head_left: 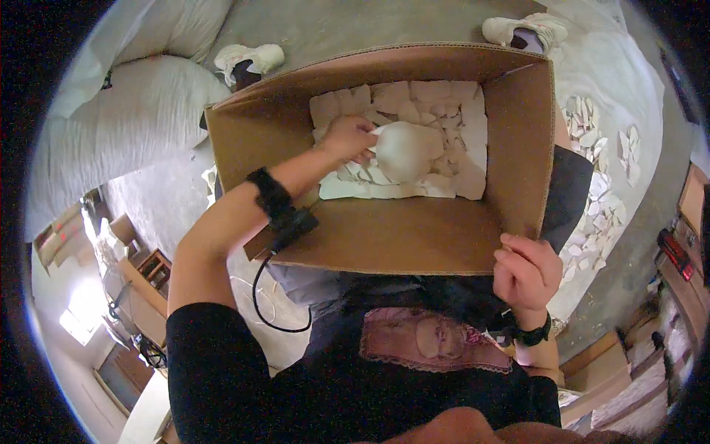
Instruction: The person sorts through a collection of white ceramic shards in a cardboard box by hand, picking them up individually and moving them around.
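Note:
A deep brown cardboard box (pixel 370 233) stands in front of me with its top open. My left hand (pixel 349 139) reaches inside, fingers closed on the edge of a white cup-shaped pad (pixel 409 152) that looks like a bra pad. The pad is domed and smooth, its rounded side facing up. Beneath it, many flat white pieces (pixel 467 140) cover the box bottom, some stacked in rows along the sides, others loose in the middle. My right hand (pixel 528 272) is curled over the near right corner of the box, gripping its rim.
White sheeting (pixel 629 81) on the right carries scattered white pieces (pixel 592 214). Large white sacks (pixel 148 103) bulge at the left. Two white shoes (pixel 250 58) (pixel 525 31) show beyond the box. Pink lace fabric (pixel 436 340) lies against my black clothing. A black cable (pixel 257 296) hangs from my left wrist strap.

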### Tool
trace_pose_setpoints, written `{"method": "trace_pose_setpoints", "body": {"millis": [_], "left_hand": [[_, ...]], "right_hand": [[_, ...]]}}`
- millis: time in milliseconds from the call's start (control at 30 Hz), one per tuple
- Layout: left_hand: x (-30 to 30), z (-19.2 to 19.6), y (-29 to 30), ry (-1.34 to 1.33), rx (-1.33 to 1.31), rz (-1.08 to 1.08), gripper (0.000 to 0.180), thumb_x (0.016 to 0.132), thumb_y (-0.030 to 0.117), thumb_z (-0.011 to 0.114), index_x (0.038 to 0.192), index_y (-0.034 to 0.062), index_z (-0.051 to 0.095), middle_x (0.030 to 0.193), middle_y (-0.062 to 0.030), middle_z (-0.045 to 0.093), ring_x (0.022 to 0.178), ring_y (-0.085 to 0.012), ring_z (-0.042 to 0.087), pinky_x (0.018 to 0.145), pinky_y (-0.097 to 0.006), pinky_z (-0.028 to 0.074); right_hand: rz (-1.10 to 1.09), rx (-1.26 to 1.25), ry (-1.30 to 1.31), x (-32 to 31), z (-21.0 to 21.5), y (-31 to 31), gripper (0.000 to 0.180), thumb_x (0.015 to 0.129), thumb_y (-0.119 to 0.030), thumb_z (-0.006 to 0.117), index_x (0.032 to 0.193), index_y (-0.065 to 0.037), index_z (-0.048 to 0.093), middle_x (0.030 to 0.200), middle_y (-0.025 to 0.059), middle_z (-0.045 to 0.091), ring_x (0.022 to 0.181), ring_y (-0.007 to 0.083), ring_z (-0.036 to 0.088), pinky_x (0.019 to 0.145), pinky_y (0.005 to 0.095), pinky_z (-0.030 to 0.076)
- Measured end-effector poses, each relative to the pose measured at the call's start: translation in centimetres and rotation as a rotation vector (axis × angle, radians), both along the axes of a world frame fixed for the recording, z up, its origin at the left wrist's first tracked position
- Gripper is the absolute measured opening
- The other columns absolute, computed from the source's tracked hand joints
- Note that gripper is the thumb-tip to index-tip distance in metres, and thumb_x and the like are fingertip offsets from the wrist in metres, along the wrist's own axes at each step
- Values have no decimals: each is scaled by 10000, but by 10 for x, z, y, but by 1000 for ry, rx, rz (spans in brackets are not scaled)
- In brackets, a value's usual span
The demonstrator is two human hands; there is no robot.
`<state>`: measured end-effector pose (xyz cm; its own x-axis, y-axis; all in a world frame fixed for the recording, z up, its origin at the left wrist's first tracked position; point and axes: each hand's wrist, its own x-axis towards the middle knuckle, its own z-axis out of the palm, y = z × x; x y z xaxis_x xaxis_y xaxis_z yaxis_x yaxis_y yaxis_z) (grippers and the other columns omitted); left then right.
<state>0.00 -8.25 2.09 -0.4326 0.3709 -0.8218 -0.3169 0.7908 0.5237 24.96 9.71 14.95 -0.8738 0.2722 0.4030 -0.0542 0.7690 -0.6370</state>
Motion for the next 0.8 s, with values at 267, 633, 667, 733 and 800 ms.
{"method": "trace_pose_setpoints", "body": {"millis": [267,633,667,733,800], "left_hand": [[-31,-19,3,-105,256,395,226,717,59,638,901,-13,528,782,-106,578,659,-154,575,490,-249,446],[-28,-66,54,-289,355,444,210,773,86,573,936,-30,510,786,-166,588,635,-224,603,516,-318,513],[-28,-66,55,-274,354,432,222,776,87,570,950,-33,503,795,-168,587,642,-230,604,536,-329,521],[-29,-69,56,-267,359,372,241,780,87,564,974,-36,493,816,-175,583,659,-240,606,566,-344,528],[-31,-66,60,-289,373,277,255,781,84,561,994,-34,486,843,-183,579,681,-247,605,585,-352,525]], "right_hand": [[-24,11,44,-2,-1,0,244,566,-48,666,771,-160,598,779,54,617,511,172,546,409,251,415],[35,-26,-10,2,1,4,267,562,-38,656,794,-155,591,796,62,612,505,175,537,405,256,392],[41,-21,-35,3,1,5,306,550,-75,688,826,-176,602,808,49,615,520,178,548,409,260,411],[35,-37,-20,2,2,4,314,555,-77,686,840,-178,602,816,47,615,521,177,546,409,258,408],[36,-44,-20,3,2,4,320,560,-78,684,852,-180,600,822,45,615,522,176,545,411,257,407]]}}
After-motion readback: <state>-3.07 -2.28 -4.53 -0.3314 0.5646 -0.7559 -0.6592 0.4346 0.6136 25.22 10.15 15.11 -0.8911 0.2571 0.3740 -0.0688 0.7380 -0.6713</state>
